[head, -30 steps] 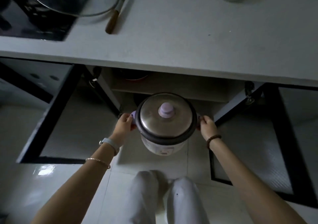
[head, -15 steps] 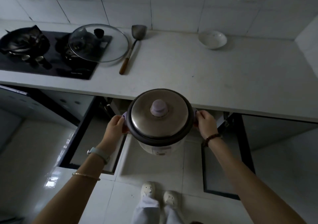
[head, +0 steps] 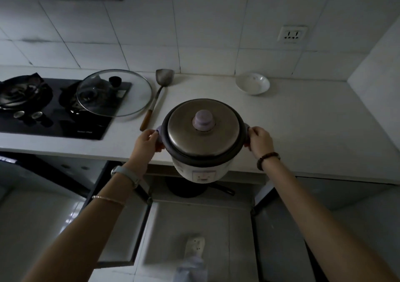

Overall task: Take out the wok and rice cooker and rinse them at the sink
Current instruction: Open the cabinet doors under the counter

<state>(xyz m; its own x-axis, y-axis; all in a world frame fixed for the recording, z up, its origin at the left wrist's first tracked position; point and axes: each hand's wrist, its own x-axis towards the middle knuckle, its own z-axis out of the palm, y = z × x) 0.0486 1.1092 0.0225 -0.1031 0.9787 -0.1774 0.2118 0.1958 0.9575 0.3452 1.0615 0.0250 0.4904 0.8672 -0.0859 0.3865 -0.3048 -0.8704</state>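
I hold a white rice cooker (head: 202, 174) with a steel lid and a lilac knob up at counter height, over the front edge of the white counter (head: 303, 130). My left hand (head: 145, 142) grips its left side handle and my right hand (head: 258, 140) grips its right one. Below it, inside the open cabinet, a dark pan with a black handle (head: 186, 189) sits on a shelf; it may be the wok. No sink is in view.
A black gas hob (head: 65, 117) lies at the left with a glass lid (head: 114, 92) propped on it. A metal spatula with a wooden handle (head: 157, 99) and a white bowl (head: 252, 84) rest on the counter. Both cabinet doors (head: 121, 227) stand open beside my legs.
I have stood up and lifted the rice cooker out of the low cabinet to counter level, both hands still on its handles. The view has risen to show the wall.
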